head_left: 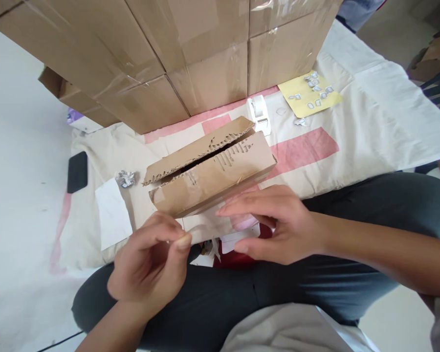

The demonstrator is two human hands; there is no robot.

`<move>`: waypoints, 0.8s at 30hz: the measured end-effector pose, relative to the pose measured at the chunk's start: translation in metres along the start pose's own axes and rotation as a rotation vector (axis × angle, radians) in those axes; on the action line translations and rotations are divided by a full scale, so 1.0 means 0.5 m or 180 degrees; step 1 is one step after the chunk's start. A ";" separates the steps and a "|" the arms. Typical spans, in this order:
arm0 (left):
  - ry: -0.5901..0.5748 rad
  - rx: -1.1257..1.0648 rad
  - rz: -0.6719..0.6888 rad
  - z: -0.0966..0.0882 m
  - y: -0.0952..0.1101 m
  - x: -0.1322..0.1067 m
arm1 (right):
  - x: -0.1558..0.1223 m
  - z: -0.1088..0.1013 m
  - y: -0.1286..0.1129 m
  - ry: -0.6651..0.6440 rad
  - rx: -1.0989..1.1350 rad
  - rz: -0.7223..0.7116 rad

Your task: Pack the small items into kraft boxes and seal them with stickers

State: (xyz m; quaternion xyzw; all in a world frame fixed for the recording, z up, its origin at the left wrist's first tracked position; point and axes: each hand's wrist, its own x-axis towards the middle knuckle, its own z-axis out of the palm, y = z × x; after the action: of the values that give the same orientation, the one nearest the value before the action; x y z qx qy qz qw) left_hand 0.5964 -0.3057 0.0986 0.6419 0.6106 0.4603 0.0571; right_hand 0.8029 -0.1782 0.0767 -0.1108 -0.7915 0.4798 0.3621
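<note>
My left hand (154, 259) pinches the end of a strip of clear tape (209, 225) between thumb and forefinger. The strip stretches rightward, just in front of a small cardboard box (212, 181). Open, with thumb and fingers apart, my right hand (278, 225) is at the strip's far end; whether the tape sticks to its fingertips I cannot tell. The box lies lengthwise on the cloth, with ragged flap edges and a dark gap between them along its top. Behind its right end is a white tape dispenser (258, 115).
Large taped cartons (205, 54) form a wall behind the box. A yellow sheet (308, 100) with several small paper pieces lies at right. On the left are a black phone (77, 172), white paper (113, 212) and a crumpled scrap (126, 179). Below is a red container (234, 259) holding scraps.
</note>
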 end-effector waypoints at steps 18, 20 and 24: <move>-0.0115 0.0234 -0.0285 0.019 0.015 0.019 | -0.002 0.037 0.011 -0.0203 0.0017 0.0975; -0.0147 0.0295 -0.0277 0.019 0.016 0.020 | -0.002 0.038 0.012 -0.0257 0.0119 0.1044; -0.0159 0.0424 -0.0223 0.021 0.016 0.020 | -0.005 0.034 0.014 -0.0446 0.0562 0.1064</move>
State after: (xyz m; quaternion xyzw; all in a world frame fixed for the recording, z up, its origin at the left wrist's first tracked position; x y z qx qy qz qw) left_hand 0.6073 -0.2943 0.1029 0.6338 0.6604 0.4002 0.0456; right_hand 0.7918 -0.1874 0.0649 -0.1748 -0.7402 0.6073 0.2297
